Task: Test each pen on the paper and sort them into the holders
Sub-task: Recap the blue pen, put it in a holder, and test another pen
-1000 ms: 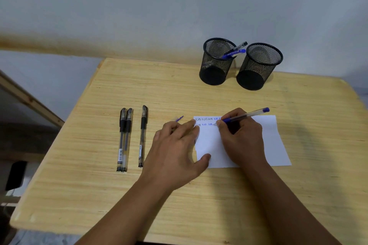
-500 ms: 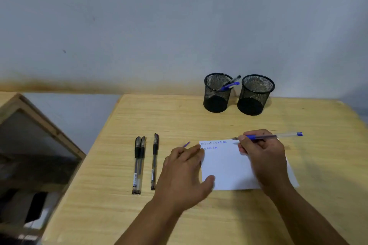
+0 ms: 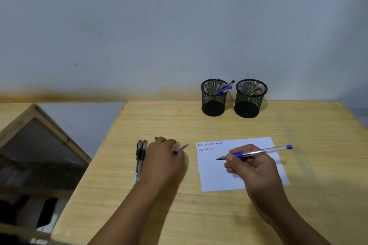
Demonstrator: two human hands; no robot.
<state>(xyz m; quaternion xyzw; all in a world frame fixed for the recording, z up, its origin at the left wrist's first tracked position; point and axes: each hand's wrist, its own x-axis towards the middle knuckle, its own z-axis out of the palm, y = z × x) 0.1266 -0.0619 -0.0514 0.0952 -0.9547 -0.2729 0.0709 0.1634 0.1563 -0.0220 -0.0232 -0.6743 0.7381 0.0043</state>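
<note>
My right hand (image 3: 253, 167) grips a blue pen (image 3: 264, 151), uncapped, its tip pointing left just above the white paper (image 3: 217, 179). The paper carries two short lines of scribbles at its top left. My left hand (image 3: 163, 157) rests knuckles-up left of the paper, covering a third black pen whose end (image 3: 156, 138) pokes out. A blue pen cap (image 3: 181, 148) sticks out at its fingertips; whether they pinch it is unclear. Two black pens (image 3: 140, 157) lie side by side left of that hand. The left mesh holder (image 3: 213, 103) has two pens (image 3: 225, 89); the right mesh holder (image 3: 249, 103) looks empty.
Everything sits on a light wooden table (image 3: 199, 215) against a grey wall. A wooden-framed panel (image 3: 49, 125) leans off the table's left side, with dark objects on the floor below it.
My left hand slid left off the paper onto the third black pen and the cap. My right hand lifted the blue pen from the writing and drew back toward the paper's middle.
</note>
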